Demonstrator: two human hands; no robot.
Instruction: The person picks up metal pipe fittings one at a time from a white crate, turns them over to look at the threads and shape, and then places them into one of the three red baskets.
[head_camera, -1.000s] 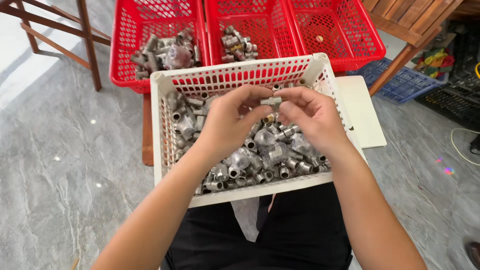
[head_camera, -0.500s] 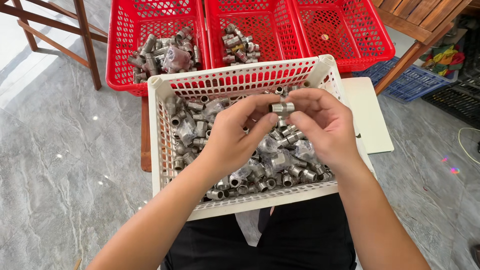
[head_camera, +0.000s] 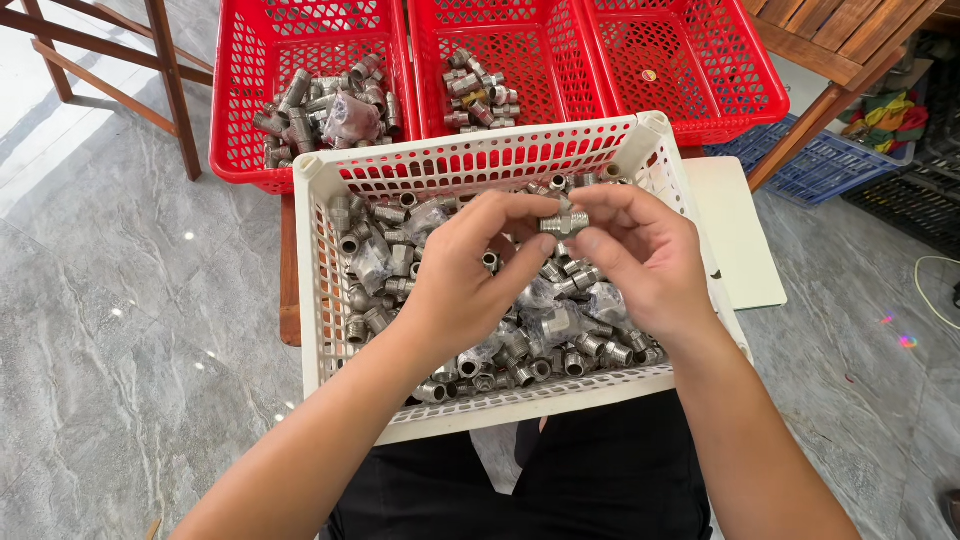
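Observation:
Both my hands hover over a white plastic basket (head_camera: 480, 160) on my lap, full of several small silver metal pipe fittings (head_camera: 385, 265). Between the fingertips of my left hand (head_camera: 470, 280) and my right hand (head_camera: 640, 255) sits one short threaded metal fitting (head_camera: 563, 222), held from both sides just above the pile. Some fittings in the pile lie in clear plastic bags.
Three red baskets stand beyond: the left red basket (head_camera: 240, 100) holds fittings and a bagged bunch, the middle red basket (head_camera: 430, 60) a few fittings, the right red basket (head_camera: 720, 80) is almost bare. A white board (head_camera: 735, 230), wooden chair legs (head_camera: 170, 90) and a blue crate (head_camera: 840, 160) surround them.
My hands have stayed together over the white basket, shifting slightly while turning the small fitting between the fingertips. The camera view has dropped a little.

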